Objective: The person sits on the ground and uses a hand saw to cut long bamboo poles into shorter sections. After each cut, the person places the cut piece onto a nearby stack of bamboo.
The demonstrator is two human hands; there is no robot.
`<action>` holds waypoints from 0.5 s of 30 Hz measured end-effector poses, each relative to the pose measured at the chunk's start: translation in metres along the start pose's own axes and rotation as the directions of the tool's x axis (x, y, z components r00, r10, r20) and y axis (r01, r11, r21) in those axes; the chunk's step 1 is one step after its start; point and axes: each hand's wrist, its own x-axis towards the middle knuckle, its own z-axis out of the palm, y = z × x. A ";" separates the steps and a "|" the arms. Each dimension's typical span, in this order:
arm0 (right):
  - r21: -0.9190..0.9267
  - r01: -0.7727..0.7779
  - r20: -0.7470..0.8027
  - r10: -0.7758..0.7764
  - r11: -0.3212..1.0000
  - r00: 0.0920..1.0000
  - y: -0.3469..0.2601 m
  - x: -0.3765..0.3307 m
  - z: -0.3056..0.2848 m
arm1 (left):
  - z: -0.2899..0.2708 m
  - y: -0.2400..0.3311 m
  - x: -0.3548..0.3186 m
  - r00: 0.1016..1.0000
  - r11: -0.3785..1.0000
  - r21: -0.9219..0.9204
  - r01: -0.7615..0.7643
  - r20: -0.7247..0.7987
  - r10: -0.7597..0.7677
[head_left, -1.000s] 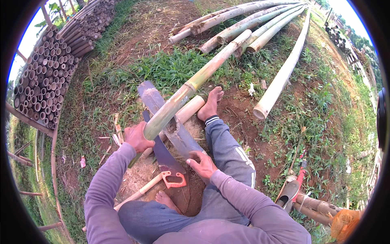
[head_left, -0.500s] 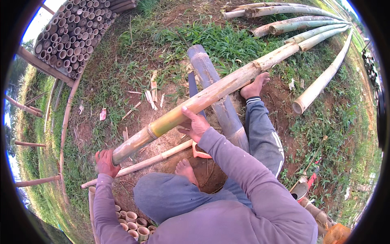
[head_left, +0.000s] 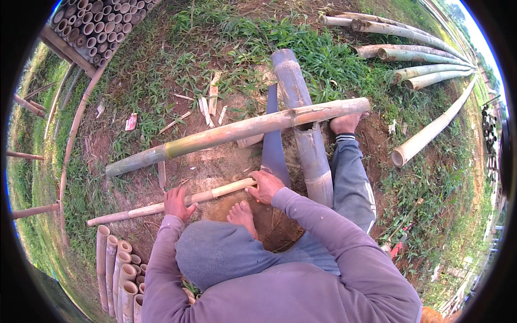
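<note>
A thin pale bamboo stick [head_left: 161,207] lies on the bare soil in front of me. My left hand [head_left: 177,203] grips it near its middle, and my right hand [head_left: 264,185] grips its right end. Beyond it a thick bamboo pole [head_left: 231,132], green toward its left end, lies slanted across a grey log [head_left: 304,140]. One bare foot [head_left: 344,123] presses against the pole's right end. The other foot [head_left: 242,213] rests on the soil between my hands.
Short cut bamboo tubes [head_left: 116,269] stand bundled at the lower left. A stack of bamboo tubes [head_left: 91,29] fills the upper left. Long poles [head_left: 409,54] lie at the upper right, with one more pole [head_left: 431,134] at right. Bamboo slivers [head_left: 207,102] litter the grass.
My right hand has left the thick pole and now holds the thin stick. My left hand has moved in along that stick. The thick pole now lies flatter across the log.
</note>
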 end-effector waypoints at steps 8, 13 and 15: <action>-0.627 0.220 0.115 -0.191 0.747 0.975 0.053 -0.058 0.024 | 0.042 -0.010 0.004 0.964 0.938 0.319 -0.133 0.261 0.048; -0.669 0.161 0.201 -0.033 0.726 0.979 0.051 -0.063 0.021 | 0.053 -0.091 -0.024 0.956 0.923 0.366 0.118 0.211 -0.206; -0.595 0.117 0.161 -0.025 0.795 0.987 0.050 -0.063 0.022 | 0.038 -0.111 -0.040 0.960 0.922 0.348 0.171 0.152 -0.236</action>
